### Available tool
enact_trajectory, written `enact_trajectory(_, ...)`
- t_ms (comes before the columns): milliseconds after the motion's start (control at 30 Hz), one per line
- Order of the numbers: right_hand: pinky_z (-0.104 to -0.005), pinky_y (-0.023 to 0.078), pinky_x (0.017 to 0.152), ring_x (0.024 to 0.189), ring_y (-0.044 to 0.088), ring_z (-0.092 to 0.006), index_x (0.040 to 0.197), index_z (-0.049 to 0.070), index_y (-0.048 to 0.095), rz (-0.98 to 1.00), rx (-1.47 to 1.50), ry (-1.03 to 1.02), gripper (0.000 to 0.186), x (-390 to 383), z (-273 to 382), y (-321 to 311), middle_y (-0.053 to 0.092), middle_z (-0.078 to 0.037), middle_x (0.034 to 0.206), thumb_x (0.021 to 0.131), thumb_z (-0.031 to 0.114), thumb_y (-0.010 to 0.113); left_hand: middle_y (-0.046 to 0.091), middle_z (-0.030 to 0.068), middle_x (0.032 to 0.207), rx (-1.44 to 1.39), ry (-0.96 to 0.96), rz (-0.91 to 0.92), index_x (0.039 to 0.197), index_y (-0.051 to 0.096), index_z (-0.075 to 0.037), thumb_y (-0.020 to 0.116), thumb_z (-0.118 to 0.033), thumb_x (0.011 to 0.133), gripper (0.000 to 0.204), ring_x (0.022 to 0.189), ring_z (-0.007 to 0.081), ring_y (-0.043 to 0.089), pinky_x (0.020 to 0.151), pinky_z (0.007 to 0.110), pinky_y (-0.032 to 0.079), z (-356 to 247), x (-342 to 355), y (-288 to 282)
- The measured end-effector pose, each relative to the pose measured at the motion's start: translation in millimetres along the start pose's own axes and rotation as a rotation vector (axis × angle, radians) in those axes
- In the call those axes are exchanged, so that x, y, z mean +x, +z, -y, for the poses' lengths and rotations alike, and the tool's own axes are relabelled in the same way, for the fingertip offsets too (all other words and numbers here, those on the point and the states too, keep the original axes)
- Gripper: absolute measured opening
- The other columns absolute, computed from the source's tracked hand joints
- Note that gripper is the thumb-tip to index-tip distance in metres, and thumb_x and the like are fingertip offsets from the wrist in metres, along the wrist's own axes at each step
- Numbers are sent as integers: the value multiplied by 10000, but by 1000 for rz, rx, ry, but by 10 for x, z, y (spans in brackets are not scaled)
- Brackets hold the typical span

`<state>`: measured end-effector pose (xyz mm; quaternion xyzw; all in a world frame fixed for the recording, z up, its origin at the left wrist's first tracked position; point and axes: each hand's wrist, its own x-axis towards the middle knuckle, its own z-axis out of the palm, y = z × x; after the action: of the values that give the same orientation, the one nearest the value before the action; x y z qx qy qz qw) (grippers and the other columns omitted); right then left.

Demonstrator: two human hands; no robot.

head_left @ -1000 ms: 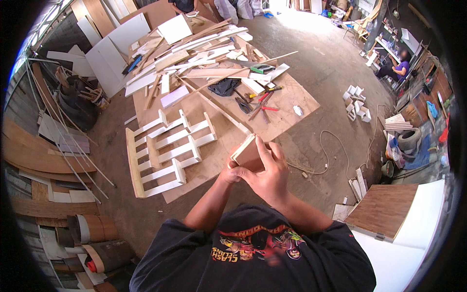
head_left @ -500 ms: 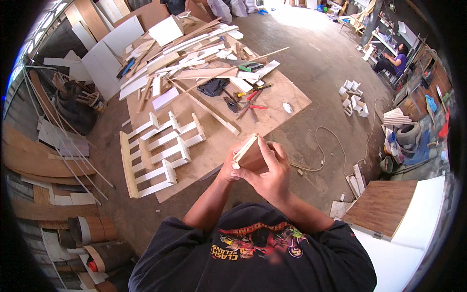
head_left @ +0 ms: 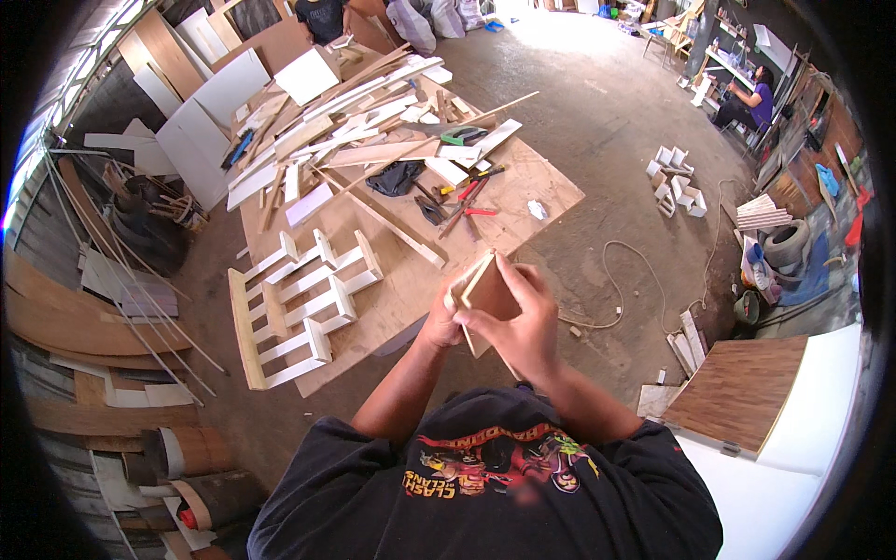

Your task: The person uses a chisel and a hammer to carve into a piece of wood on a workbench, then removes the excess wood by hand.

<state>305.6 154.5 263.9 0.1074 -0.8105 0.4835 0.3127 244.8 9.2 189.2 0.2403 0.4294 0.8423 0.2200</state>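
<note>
In front of my chest, both hands hold a small brown wooden board (head_left: 497, 287) with pale edges. It looks like two thin pieces meeting at an angle; how they join I cannot make out. My left hand (head_left: 441, 322) grips the left side, its fingers mostly behind the wood. My right hand (head_left: 525, 322) wraps the right side, thumb across the front and fingers along the upper edge. On the near-left corner of the worktable (head_left: 551, 182) lies a white and wood-toned slatted frame (head_left: 303, 301) with several upright blocks.
Wood strips and offcuts (head_left: 383, 117) are heaped across the table. Pliers (head_left: 431, 210) and red-handled tools (head_left: 474, 196) lie nearer me. White box pieces (head_left: 677, 182) and a cable (head_left: 611, 280) are on the floor at right. One person (head_left: 747, 101) sits far right; another (head_left: 322, 19) is behind the table.
The board has turned in my hands: its two pieces now show a wider angle, with more of the brown face visible. The view has shifted slightly, and the seated person's arm is raised.
</note>
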Motion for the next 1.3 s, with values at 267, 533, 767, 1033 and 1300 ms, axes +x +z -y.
enact_trajectory(267,-285,534,677,740,633,-149,1279,-75,622,61,1012,620,410,141,-591,-354,692,-106,960,1100,278,516,666,169,1225,-360,-132,-185,1363,533,0,261,-855,937,993,1055,286,678,939,435,538,293,256,98)
enact_trajectory(533,-300,539,701,743,642,-142,1085,-60,670,87,831,733,437,226,-1087,-648,704,-105,896,1124,317,451,650,145,1140,-440,-201,-193,1325,534,12,286,-830,956,952,942,277,676,851,428,550,397,489,340)
enact_trajectory(767,-283,506,729,794,630,-107,1025,-42,687,86,650,785,417,353,-1618,-479,698,-62,882,1108,321,499,642,146,1163,-425,-188,-381,1339,530,44,310,-810,965,958,1014,296,646,896,430,530,551,637,250)
enact_trajectory(1033,-281,479,713,788,586,-98,1014,-34,685,151,533,832,393,557,-2333,329,677,-48,866,1103,307,511,662,197,1238,-494,-275,-545,1391,512,25,232,-698,1043,851,1053,318,698,983,464,549,628,833,-579)
enact_trajectory(1300,-358,480,738,784,598,-161,1005,-48,670,221,184,944,314,730,-3220,1687,689,-115,848,1054,242,559,693,199,1188,-348,-393,-712,1362,546,31,187,-646,1072,820,1040,321,725,944,457,587,709,960,-1883)
